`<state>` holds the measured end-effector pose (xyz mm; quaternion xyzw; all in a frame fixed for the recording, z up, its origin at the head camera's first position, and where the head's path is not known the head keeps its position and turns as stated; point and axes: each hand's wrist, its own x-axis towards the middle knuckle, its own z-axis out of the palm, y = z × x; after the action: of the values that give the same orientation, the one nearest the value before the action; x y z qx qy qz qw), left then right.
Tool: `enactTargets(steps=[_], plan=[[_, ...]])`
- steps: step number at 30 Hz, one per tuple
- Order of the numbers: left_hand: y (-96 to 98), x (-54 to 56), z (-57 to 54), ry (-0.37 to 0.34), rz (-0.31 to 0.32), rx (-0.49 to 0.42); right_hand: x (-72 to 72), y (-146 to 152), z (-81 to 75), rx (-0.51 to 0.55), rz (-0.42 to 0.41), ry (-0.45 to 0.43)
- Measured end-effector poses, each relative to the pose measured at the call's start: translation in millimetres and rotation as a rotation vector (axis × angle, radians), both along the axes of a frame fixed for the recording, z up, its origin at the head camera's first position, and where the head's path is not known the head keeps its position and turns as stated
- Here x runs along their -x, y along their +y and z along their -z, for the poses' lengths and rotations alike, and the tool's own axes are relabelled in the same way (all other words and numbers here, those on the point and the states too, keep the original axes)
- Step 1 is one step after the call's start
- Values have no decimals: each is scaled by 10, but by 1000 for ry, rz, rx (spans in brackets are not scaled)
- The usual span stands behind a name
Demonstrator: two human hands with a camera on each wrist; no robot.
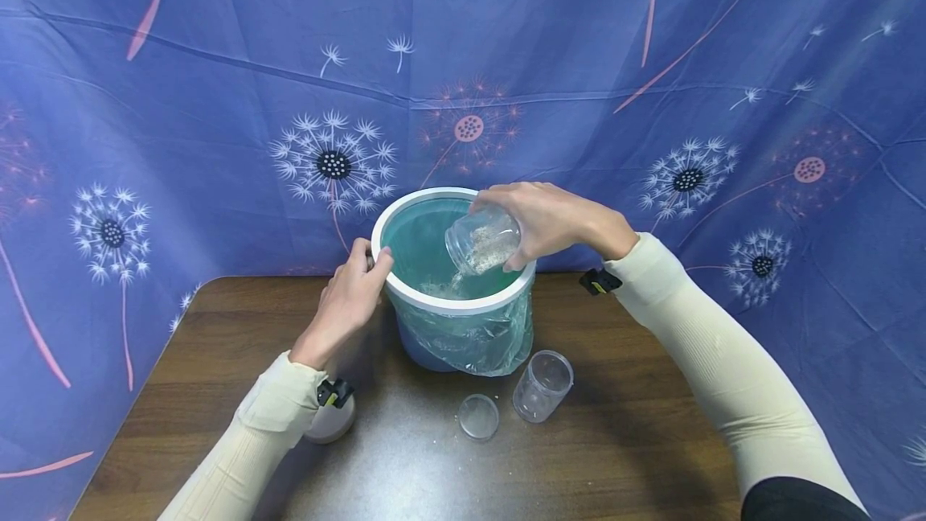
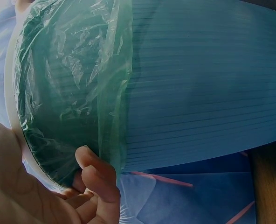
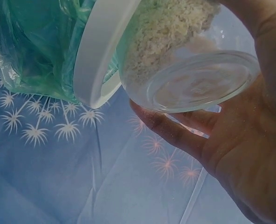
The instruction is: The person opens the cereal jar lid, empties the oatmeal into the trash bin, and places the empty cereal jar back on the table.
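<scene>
A blue ribbed trash bin [image 2: 203, 93] with a white rim [image 1: 452, 303] stands at the back of the table, lined with a green plastic bag [image 1: 473, 340] folded over its outside. My left hand [image 1: 349, 296] grips the rim on the left, thumb on top and fingers curled underneath. Over the right side of the opening, my right hand [image 1: 553, 219] holds a clear jar [image 1: 463, 244] tilted mouth-down to the left. Pale flakes [image 3: 168, 35] lie along the jar's lower wall, and some spill from its mouth into the lined bin.
An open clear container [image 1: 541, 392] stands on the table right of the bin's front. Beside it lies a small round clear lid [image 1: 479, 416], with crumbs around. A round pale object [image 1: 334, 422] is partly hidden under my left wrist. Patterned blue cloth [image 1: 217, 143] hangs behind the table [image 1: 615, 432].
</scene>
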<state>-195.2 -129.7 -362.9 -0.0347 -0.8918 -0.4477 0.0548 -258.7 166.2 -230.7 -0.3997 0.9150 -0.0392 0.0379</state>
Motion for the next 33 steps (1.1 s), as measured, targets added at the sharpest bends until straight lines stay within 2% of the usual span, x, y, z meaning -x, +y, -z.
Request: enactTargets(steps=[33], plan=[[-6, -6, 0, -2, -1, 0, -29, -24, -27, -35, 3, 26]])
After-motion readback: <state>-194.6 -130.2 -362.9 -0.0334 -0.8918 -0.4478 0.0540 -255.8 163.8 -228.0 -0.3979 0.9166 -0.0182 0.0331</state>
